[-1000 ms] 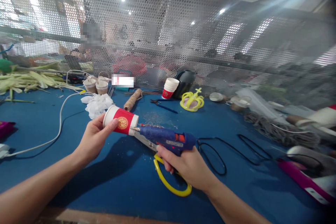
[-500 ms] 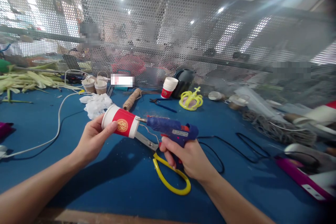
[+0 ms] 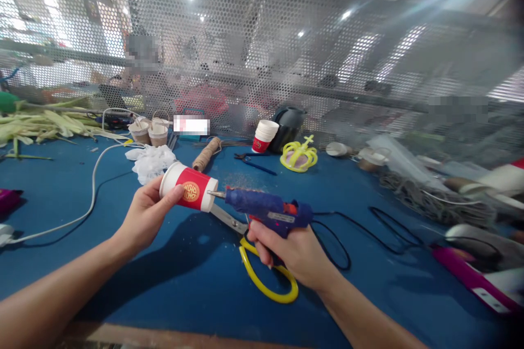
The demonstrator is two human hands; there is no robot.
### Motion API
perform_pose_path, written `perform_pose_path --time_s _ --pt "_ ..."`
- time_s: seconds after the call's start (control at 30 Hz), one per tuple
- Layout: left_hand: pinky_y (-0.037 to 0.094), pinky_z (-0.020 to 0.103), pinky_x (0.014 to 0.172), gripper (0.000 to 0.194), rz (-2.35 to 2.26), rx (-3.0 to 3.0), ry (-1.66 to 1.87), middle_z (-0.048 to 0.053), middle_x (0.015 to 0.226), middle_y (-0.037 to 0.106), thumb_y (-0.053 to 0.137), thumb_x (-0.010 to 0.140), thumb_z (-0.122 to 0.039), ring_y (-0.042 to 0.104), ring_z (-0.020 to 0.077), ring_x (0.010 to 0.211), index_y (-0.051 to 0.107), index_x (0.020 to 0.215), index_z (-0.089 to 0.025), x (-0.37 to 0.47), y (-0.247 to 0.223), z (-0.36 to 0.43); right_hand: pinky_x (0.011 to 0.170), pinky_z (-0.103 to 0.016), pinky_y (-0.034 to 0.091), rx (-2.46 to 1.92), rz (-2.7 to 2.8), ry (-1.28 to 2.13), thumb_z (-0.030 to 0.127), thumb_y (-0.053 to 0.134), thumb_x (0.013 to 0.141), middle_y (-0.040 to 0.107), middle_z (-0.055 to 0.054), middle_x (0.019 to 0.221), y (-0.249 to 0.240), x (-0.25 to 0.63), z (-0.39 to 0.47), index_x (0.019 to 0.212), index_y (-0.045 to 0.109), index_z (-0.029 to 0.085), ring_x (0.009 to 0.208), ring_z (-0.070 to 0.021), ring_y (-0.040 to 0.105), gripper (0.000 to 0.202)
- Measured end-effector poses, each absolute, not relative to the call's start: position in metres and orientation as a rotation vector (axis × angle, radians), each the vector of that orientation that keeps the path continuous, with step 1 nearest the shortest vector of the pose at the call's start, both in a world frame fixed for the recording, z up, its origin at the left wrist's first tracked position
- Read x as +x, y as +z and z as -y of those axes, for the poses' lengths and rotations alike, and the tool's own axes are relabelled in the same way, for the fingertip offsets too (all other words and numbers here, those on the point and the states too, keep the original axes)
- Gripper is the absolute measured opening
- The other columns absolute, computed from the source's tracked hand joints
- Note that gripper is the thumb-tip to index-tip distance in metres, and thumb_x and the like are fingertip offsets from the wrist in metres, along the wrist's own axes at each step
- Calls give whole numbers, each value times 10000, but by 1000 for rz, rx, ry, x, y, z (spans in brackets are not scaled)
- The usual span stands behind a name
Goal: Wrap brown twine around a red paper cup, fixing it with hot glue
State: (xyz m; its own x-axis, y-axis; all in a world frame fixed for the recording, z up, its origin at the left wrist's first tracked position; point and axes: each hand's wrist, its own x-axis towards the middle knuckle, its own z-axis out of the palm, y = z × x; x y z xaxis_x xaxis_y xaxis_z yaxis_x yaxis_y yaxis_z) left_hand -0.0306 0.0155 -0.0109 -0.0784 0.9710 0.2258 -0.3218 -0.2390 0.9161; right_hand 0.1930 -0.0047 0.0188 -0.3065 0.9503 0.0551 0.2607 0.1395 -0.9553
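Slightly lower than a half-second earlier, the glue gun (image 3: 266, 209) now has its metal nozzle over the white band at the right end of the paper cup (image 3: 200, 191); the cup itself has hardly shifted. The left hand (image 3: 151, 207) is closed around the cup's left part, thumb across the red front beside the gold emblem, the other fingers mostly hidden behind. It keeps the cup on its side above the table (image 3: 164, 294), its forearm reaching in from the lower left. The right hand (image 3: 290, 248), right of the cup and closer to the wearer, is wrapped around the gun's handle, fingers curled at the trigger; its forearm slants in from the lower right. Whether the nozzle touches the cup, I cannot tell.

Below and right of the cup lie yellow-handled scissors (image 3: 268, 294), partly under the right hand. Just beyond the cup is a twine roll (image 3: 207, 155), with a crumpled white bag (image 3: 151, 163) to its left. Farther back and right of the cup are stacked cups (image 3: 265, 136) and a yellow crown (image 3: 298, 158).
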Motion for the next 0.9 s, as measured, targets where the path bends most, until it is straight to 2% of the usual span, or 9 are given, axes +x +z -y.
perform_pose_path --time_s 0.2,0.57,0.73,0.9 --pt "483 231 638 228 -903 1098 1541 19 721 674 669 679 -299 590 138 666 656 852 -152 -30 -8 -15 392 -230 394 -1210 1752 1179 376 573 731 480 17 389 19 191 6 518 530 170 359 -86 446 299" --pt "476 206 645 192 -906 1217 1572 11 793 683 648 706 -270 587 125 680 657 878 -184 -33 -13 -13 389 -222 386 -1217 1756 1119 371 538 758 479 19 381 21 192 6 540 537 159 362 -82 457 305" --pt "478 219 631 234 -929 1283 1578 34 817 686 655 695 -276 589 147 689 660 905 -171 -34 -16 -10 343 -194 343 -1139 1573 1312 398 560 745 452 48 346 19 195 0 604 556 138 306 -59 406 296" --pt "474 201 597 228 -875 1311 1610 26 787 687 654 701 -245 583 136 664 659 919 -179 -36 -21 -10 296 -159 280 -1090 1398 1493 383 585 723 440 53 342 15 196 -8 578 548 129 285 -39 363 295"
